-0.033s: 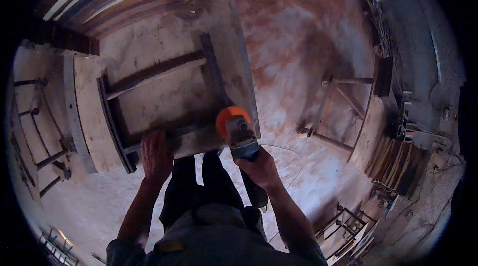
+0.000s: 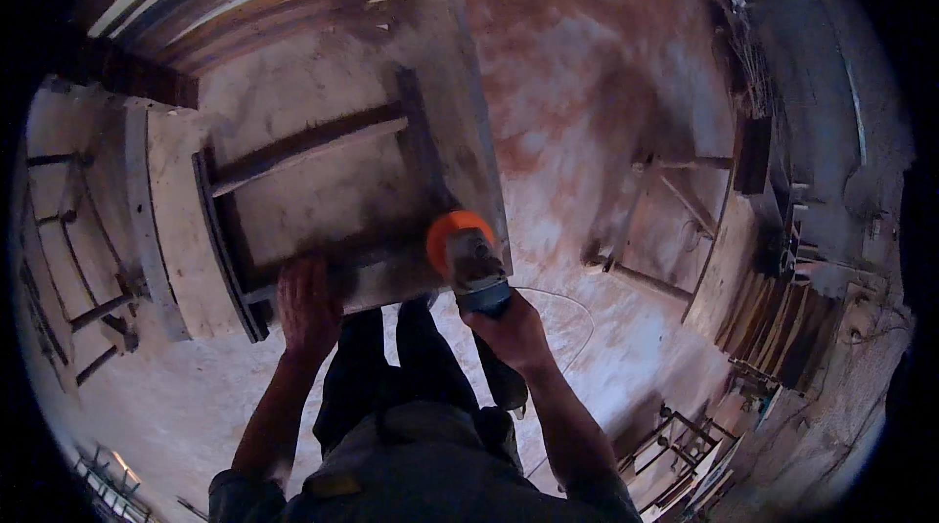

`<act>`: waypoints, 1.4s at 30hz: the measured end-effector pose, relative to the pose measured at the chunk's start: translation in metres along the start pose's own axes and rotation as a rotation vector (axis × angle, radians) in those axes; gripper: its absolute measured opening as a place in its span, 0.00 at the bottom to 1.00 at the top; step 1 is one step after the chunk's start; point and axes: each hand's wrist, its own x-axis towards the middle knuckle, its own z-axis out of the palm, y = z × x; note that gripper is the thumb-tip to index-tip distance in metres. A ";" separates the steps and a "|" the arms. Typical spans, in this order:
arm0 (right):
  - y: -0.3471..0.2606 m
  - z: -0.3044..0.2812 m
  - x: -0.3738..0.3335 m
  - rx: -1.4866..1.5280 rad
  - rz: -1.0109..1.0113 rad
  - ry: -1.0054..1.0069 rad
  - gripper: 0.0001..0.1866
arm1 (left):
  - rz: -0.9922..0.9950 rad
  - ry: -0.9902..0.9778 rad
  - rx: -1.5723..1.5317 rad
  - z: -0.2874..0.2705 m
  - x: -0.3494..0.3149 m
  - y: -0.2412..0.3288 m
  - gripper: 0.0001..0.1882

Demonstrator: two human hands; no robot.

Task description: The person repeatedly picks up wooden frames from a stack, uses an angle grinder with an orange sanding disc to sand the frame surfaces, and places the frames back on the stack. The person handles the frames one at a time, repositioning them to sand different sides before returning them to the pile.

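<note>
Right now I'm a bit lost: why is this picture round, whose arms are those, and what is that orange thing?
A wide fisheye camera worn on a person's head looks down, which makes the picture round and bends straight edges. The two bare arms at the bottom are that person's own. The left hand lies flat on a dusty wooden frame standing on the workshop floor. The right hand has its grip on a power tool with an orange round guard, set at the frame's near edge. More wooden frames and stacked boards stand around.
</note>
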 end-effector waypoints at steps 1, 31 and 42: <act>-0.002 0.000 0.003 -0.011 0.030 0.012 0.30 | -0.041 -0.023 -0.005 -0.001 0.000 -0.001 0.29; -0.116 0.027 0.109 -0.083 -0.088 0.048 0.29 | -0.700 0.232 -0.524 -0.008 -0.108 -0.087 0.19; -0.190 0.163 0.094 -0.216 -0.368 -0.356 0.27 | -1.003 0.309 -1.385 -0.006 -0.121 -0.082 0.20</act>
